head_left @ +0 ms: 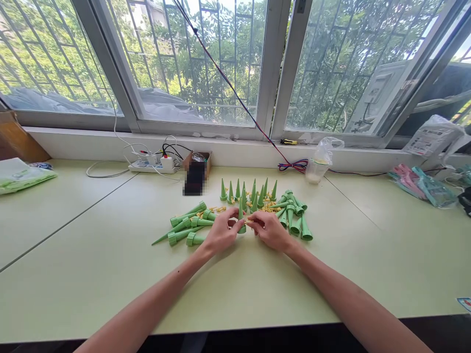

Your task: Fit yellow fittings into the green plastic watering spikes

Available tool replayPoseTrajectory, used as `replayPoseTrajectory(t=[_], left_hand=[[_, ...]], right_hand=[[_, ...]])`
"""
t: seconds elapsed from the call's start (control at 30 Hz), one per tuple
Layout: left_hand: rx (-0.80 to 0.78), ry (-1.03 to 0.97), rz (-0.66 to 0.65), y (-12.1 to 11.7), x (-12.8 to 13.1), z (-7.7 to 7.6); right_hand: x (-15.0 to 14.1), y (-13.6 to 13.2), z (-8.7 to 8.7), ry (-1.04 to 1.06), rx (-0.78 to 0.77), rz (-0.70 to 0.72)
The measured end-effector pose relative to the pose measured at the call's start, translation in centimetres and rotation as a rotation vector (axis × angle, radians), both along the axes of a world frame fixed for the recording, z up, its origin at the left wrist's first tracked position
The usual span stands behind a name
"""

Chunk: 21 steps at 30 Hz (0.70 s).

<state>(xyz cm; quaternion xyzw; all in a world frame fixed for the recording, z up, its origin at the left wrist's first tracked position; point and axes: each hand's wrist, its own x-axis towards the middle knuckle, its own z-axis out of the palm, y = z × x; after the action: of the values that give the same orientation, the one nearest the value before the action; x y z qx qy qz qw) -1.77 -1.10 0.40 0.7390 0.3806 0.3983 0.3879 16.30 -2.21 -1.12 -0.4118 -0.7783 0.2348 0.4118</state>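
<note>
My left hand (227, 229) is closed around the base of a green plastic cone spike (241, 212), which points upward. Beside it, my right hand (270, 228) pinches a small yellow plastic piece (248, 221) against the spike's lower side. Behind both hands stand several upright green spikes (253, 190) with small yellow pieces (271, 208) scattered among them. Left of my left hand lie several green spikes with ribbed caps (178, 237). To the right of my right hand is a heap of hollow green cones (290, 211), their wide ends toward me.
At the back are a power strip (152, 165), a small cardboard box (204, 159) with a dark blurred object before it, and a cup with a plastic bag (317, 169). Plastic packages (423, 184) lie far right, a green-white package (25, 176) far left. A cable (235, 93) hangs across the window.
</note>
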Motion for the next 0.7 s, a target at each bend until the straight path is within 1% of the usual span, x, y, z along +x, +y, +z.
replayPoseTrajectory(t=[0.33, 0.5, 0.7], left_hand=[[-0.010, -0.003, -0.003, -0.16, 0.06, 0.03], [-0.015, 0.013, -0.001, -0.38, 0.10, 0.14], [0.016, 0.026, -0.008, -0.41, 0.14, 0.00]], right_hand=[[-0.06, -0.31, 0.63, -0.065, 0.042, 0.013], [-0.11, -0.18, 0.25, -0.100, 0.089, 0.006], [-0.10, 0.05, -0.21, -0.102, 0.076, 0.021]])
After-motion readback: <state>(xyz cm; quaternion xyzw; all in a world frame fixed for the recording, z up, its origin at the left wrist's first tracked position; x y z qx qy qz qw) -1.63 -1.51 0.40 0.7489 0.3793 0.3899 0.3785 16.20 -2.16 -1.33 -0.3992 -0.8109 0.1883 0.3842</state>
